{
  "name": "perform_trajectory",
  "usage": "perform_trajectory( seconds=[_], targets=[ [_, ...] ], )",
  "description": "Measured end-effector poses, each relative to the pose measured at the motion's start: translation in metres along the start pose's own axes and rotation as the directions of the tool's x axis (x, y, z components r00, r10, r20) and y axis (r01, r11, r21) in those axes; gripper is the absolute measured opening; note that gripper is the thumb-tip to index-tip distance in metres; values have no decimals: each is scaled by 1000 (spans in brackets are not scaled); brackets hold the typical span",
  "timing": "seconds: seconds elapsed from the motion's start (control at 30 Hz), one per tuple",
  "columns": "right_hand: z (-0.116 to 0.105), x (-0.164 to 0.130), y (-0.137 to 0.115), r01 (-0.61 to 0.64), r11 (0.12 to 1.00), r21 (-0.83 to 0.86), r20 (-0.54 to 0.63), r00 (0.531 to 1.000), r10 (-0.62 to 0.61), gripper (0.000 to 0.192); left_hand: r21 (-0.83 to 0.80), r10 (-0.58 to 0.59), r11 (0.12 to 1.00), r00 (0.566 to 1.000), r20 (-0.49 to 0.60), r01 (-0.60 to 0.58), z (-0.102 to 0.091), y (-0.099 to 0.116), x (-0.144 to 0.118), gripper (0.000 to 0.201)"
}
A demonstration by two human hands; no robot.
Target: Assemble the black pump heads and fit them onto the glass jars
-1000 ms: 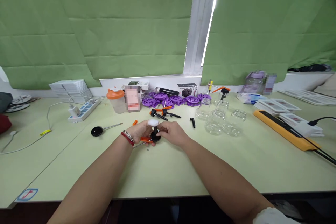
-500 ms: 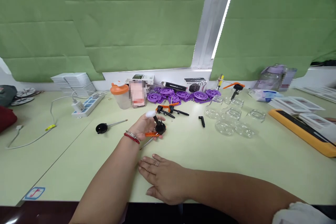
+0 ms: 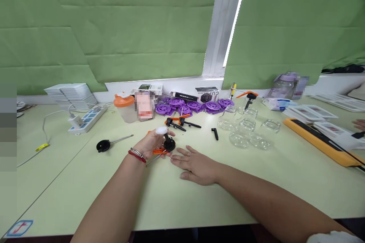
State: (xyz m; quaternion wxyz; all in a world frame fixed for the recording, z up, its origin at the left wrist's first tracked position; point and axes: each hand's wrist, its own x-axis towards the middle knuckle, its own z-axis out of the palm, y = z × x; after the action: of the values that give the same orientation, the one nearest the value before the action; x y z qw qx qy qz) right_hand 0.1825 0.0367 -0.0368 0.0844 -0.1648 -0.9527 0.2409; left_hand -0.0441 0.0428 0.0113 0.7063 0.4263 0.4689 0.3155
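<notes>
Fingers (image 3: pixel 159 139) of left hand (image 3: pixel 151 144) curled narrowly around small black pump-head part with round black base (image 3: pixel 169 144), white-wrapped thumb tip (image 3: pixel 161 130) up top, thin orange plastic strip (image 3: pixel 158 151) pinched beneath, slim metal rod (image 3: pixel 154 158) jutting down-left from under the palm. Red cord and silver bangle (image 3: pixel 137 154) at that wrist. Held part just above pale green counter (image 3: pixel 85 182), near its middle, in front of the row of loose parts.

Right hand (image 3: pixel 196 165) palm-down, flat on counter, fingers (image 3: pixel 181 157) spread wide and holding nothing, ring on one of them, fingertips just beside the black base; touching or not, impossible to tell.

Further left on counter: round black cap on thin metal stem (image 3: pixel 104 145), lying alone, well apart from both hands. Behind the hands: two more black-and-orange pump heads (image 3: pixel 178 123), short black nozzle piece (image 3: pixel 215 133), pile of purple plastic toothed wheels (image 3: pixel 194 105) against the wall. Right of those: cluster of small clear glass jars (image 3: pixel 246 129), upright, one bearing an orange-handled black pump (image 3: pixel 248 98). Far right: long yellow-edged black strip (image 3: pixel 316 140). Left rear: translucent cup with orange lid (image 3: pixel 124 108), white power strip with blue sockets (image 3: pixel 85 119), stack of white cards (image 3: pixel 70 93).
</notes>
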Motion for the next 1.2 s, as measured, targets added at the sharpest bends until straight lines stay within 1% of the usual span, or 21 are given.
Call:
perform_trajectory(
  seconds=[0.07, 0.13, 0.2, 0.23, 0.3, 0.37, 0.53, 0.67, 0.7, 0.8, 0.9, 1.0, 1.07, 1.1, 1.13, 1.2],
  targets=[
    [-3, -1, 11, -45, 997, 61, -104, 993, 51, 51, 10, -7, 1000, 1000, 2, 7, 0, 0, 0, 58],
    [-6, -3, 21, -97, 985, 145, -222, 967, 128, 43, 16, -11, 1000, 1000, 8, 11, -1, 0, 1, 58],
    [-8, -4, 30, -143, 964, 223, -285, 937, 204, 35, 18, -14, 1000, 1000, 14, 14, -1, 0, 1, 57],
    [-8, -4, 32, -155, 954, 257, -290, 929, 229, 33, 18, -13, 1000, 1000, 15, 13, 0, 0, 1, 57],
    [-8, -3, 33, -151, 941, 304, -268, 934, 237, 34, 19, -6, 1000, 1000, 18, 6, 0, -1, 2, 56],
    [-7, -2, 30, -131, 941, 313, -243, 946, 213, 35, 21, -2, 1000, 1000, 20, 2, 0, -1, 2, 56],
    [-3, 6, 20, -120, 961, 249, -245, 952, 182, 9, 11, -39, 999, 998, 40, 38, 1, 2, 3, 55],
    [-6, 11, 17, -171, 967, 186, -201, 957, 208, 4, 25, -87, 996, 996, 21, 87, 3, 8, 1, 49],
    [-8, 11, 17, -199, 965, 170, -193, 954, 230, 3, 30, -96, 995, 995, 23, 95, 3, 10, 1, 48],
    [-11, 12, 16, -275, 949, 152, -188, 935, 301, 13, 41, -103, 994, 994, 43, 101, 3, 12, 3, 47],
    [-12, 13, 16, -275, 951, 142, -154, 943, 296, 10, 59, -97, 994, 993, 60, 94, 5, 14, 8, 47],
    [-11, 13, 17, -247, 957, 149, -148, 952, 269, 15, 75, -105, 992, 989, 101, 98, 9, 15, 15, 49],
    [-11, 11, 20, -250, 939, 237, -173, 940, 294, 14, 88, -116, 991, 985, 130, 105, 12, 16, 18, 50],
    [-12, 10, 22, -258, 913, 316, -190, 926, 327, 12, 94, -121, 990, 982, 142, 108, 13, 16, 20, 50],
    [-13, 9, 25, -264, 872, 412, -205, 906, 371, 11, 100, -125, 989, 981, 149, 111, 14, 17, 21, 51],
    [-16, 8, 31, -251, 746, 617, -211, 860, 464, 9, 107, -132, 987, 978, 160, 116, 13, 17, 23, 51]
  ],
)
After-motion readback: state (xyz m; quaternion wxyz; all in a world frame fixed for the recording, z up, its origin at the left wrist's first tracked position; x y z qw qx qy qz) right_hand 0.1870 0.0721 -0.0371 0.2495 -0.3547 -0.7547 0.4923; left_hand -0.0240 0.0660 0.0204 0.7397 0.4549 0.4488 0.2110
